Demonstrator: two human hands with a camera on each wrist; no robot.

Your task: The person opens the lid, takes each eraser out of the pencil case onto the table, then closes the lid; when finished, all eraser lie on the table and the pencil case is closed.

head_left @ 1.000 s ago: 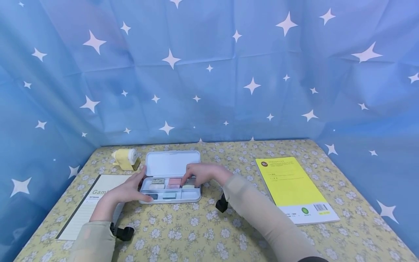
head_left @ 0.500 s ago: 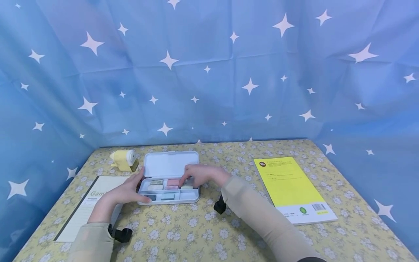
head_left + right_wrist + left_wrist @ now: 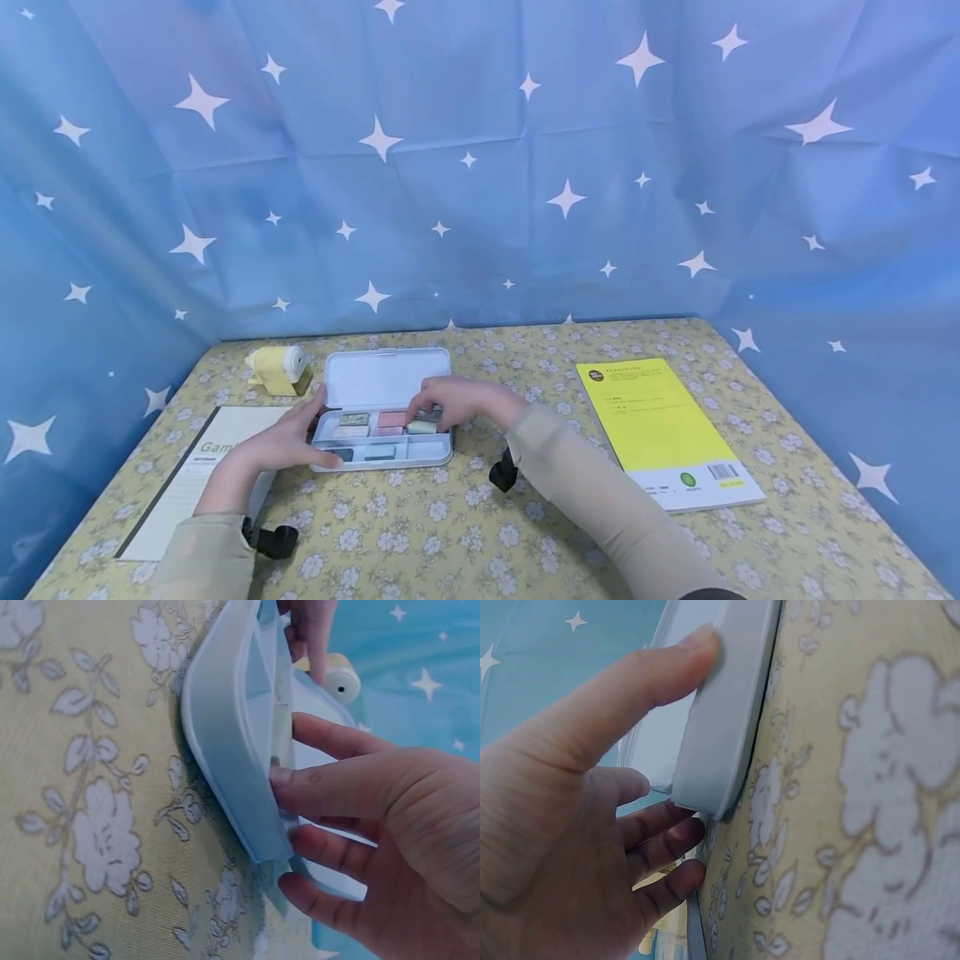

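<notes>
i steady the open white plastic compartment case (image 3: 386, 417) with my left hand (image 3: 281, 442) gripping its end while my right hand (image 3: 450, 400) pinches a pale eraser block (image 3: 422, 427), best lifted straight up.

Both forearms in long beige sleeves ending at wrists. Black strap with clip under left wrist (image 3: 272, 537); black strap under right wrist (image 3: 502, 472). Left hand (image 3: 281, 442) and right hand (image 3: 457, 400) bare, no rings.
</notes>
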